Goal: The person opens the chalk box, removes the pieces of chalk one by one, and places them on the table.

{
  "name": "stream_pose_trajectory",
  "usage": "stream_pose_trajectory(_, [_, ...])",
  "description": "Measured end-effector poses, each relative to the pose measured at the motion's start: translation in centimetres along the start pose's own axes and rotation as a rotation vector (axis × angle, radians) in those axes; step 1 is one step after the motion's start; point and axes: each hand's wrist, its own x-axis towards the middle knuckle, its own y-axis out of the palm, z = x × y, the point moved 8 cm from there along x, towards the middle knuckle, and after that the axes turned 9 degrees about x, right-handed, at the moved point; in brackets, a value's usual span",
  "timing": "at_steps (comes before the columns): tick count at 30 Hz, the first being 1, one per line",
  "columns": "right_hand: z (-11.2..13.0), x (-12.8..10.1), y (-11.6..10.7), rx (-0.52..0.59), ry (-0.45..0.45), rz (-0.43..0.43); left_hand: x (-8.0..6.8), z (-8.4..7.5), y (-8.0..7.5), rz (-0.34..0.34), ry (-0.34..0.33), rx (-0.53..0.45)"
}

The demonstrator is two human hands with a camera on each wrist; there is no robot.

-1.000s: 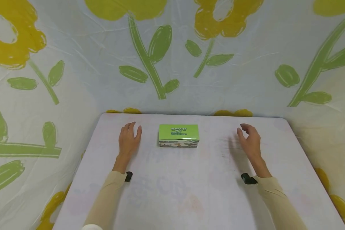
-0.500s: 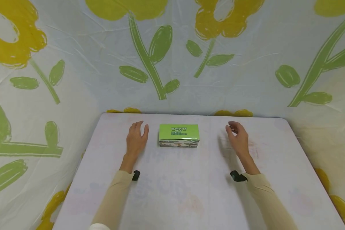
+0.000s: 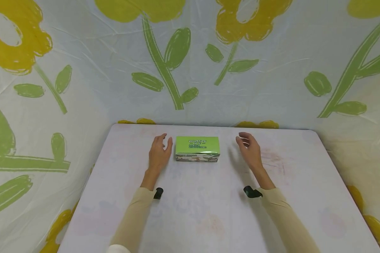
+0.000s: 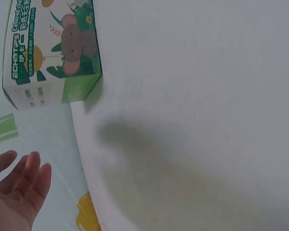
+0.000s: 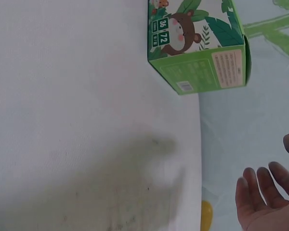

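Note:
A small green box [image 3: 197,148] with printed animals on its front lies near the far edge of the white table [image 3: 209,211]. My left hand [image 3: 159,154] hovers just left of the box, fingers relaxed, holding nothing. My right hand [image 3: 249,149] is a short way to the box's right, fingers loosely spread and empty. The left wrist view shows the box [image 4: 53,53] at the top left and the left hand's fingertips [image 4: 24,178] below it. In the right wrist view the box [image 5: 197,45] is at the top and the right hand's fingers [image 5: 260,197] are at the lower right.
A floral cloth [image 3: 190,63] with yellow flowers and green stems hangs behind and around the table. Faint smudges [image 3: 272,160] mark the tabletop right of the right hand. Black wrist cameras [image 3: 251,192] sit at both sleeves.
Both hands have moved inward toward the green box, the left rightward and the right leftward. The box has not moved.

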Motion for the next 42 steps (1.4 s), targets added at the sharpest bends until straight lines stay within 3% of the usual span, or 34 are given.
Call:
stream_pose_trajectory(11, [0.2, -0.1, 2.9, -0.001, 0.014, 0.067, -0.5, -1.2, 1.3, 0.047, -0.019, -0.065])
stream_pose_trajectory(26, [-0.4, -0.5, 6.4, 0.047, 0.076, 0.222, -0.8, -1.3, 3.3, 0.08, -0.048, -0.18])
stream_pose_trajectory(34, [-0.3, -0.6, 7.6, 0.05, 0.056, 0.339, -0.8, -0.3, 4.2, 0.184, -0.073, -0.318])
stream_pose_trajectory(39, [-0.4, -0.7, 7.6, 0.041, 0.075, 0.357, -1.0, 0.6, 5.0, 0.27, -0.122, -0.397])
stream_pose_trajectory(42, [-0.5, -0.8, 7.5, 0.04, 0.076, 0.362, -1.1, 0.9, 5.1, 0.287, -0.124, -0.417])
